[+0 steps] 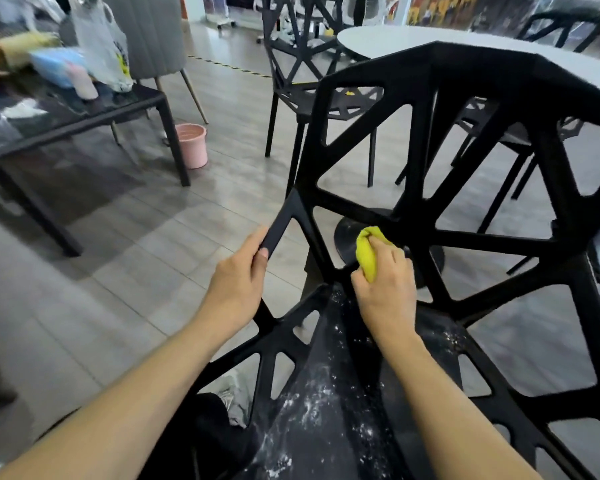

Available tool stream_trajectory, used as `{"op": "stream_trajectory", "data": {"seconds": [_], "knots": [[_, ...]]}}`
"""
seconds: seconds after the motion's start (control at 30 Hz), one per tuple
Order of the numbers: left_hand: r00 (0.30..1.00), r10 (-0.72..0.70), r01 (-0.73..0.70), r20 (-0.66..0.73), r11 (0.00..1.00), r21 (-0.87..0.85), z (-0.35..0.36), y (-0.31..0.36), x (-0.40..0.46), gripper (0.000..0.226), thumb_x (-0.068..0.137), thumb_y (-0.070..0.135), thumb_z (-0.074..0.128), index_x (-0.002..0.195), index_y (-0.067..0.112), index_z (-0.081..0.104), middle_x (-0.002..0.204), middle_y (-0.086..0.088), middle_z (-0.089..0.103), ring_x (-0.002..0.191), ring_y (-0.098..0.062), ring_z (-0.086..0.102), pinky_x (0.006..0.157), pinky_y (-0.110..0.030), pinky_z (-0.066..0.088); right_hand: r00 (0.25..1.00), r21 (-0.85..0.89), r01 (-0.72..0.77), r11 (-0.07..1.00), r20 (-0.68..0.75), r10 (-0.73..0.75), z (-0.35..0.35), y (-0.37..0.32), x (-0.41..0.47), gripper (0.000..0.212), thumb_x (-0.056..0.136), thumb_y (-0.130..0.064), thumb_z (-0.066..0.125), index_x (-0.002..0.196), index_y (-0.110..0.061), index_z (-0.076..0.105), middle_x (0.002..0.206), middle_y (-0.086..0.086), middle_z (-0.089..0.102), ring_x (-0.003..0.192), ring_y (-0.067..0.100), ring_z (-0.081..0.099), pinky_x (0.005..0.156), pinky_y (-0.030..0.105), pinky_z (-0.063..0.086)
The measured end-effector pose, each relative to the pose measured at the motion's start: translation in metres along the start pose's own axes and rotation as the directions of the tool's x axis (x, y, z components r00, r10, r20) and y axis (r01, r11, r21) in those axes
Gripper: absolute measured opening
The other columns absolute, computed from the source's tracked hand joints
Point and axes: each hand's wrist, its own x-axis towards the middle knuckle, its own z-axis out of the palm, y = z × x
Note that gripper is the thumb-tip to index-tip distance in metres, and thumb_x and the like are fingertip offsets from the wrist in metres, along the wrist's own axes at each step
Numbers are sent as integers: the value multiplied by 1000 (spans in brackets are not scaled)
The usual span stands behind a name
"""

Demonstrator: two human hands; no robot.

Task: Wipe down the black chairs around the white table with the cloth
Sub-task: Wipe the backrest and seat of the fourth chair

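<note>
A black lattice chair [416, 161] fills the foreground, its seat speckled with white dust [323, 403]. My left hand [238, 282] grips the chair's left arm strut. My right hand [387, 289] holds a bunched yellow cloth [368, 251] pressed against a strut where the backrest meets the seat. Behind the backrest stands the white table [388, 38]. A second black chair [291, 60] stands at the table's left side, and a third [496, 140] shows through the backrest.
A dark glass table [84, 116] at the left carries a plastic bag, a blue pack and a pink bottle. A pink bucket [192, 145] stands beside its leg. A grey upholstered chair [153, 39] stands behind. The table's round black base [352, 233] rests on grey floor tiles.
</note>
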Motion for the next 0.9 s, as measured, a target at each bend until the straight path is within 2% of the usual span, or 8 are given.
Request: {"op": "stream_trajectory", "data": {"seconds": [0.07,0.13,0.2,0.27,0.47,0.63,0.77,0.9], "knots": [[996,-66,72,60,992,-105,-4,-5,2,24,104,37,39,113,48,58,88,0,69,83,-17,65,80,-44,54,988,179,102,979,-135,-79,-21,-30,12,51,82,-18,71,132,-20,60,125,1,59,105,22,51,90,34,45],[991,-100,117,91,972,-203,-5,-9,7,28,98,42,38,106,58,59,97,12,72,92,-11,67,88,-45,55,944,206,282,937,-232,-233,-26,-63,33,48,83,-20,73,129,-22,64,128,3,56,112,23,51,97,31,44],[989,-106,126,104,968,-218,-5,-8,8,31,101,36,38,112,56,58,101,18,73,93,-9,68,90,-42,55,900,161,420,893,-200,-387,-10,-88,52,48,83,-19,72,130,-19,64,132,8,54,116,30,50,102,35,41],[990,-103,122,93,965,-231,-3,-7,5,32,107,25,37,125,42,57,101,17,73,91,-8,68,89,-36,56,877,90,476,875,-114,-466,14,-101,58,53,82,-15,70,134,-13,61,133,12,56,115,35,51,101,45,43],[992,-109,121,63,966,-230,1,-5,5,31,108,22,36,128,28,58,103,18,72,85,-8,69,82,-21,54,949,90,305,948,-115,-294,48,-63,17,54,83,-8,64,136,-5,56,130,16,56,116,32,47,107,42,38],[992,-112,120,51,968,-218,4,-6,7,31,108,23,33,126,29,58,104,18,71,86,-8,67,85,-27,56,972,-153,235,960,24,-234,55,-10,-28,41,75,-8,70,116,-8,65,111,10,61,101,29,49,90,46,47],[993,-98,110,71,976,-189,2,-5,3,31,108,25,33,127,32,56,103,17,71,82,-9,68,83,-33,58,969,-496,212,842,220,-115,47,-21,-30,19,71,-9,71,87,-14,62,95,5,57,88,33,54,71,44,43],[980,-121,144,160,980,-140,-9,-11,-5,25,108,30,34,124,28,53,87,14,74,76,-10,67,71,-26,51,938,-551,262,792,340,-74,40,-20,-29,13,85,-11,61,96,-16,62,102,3,54,98,31,52,76,45,41]]}}
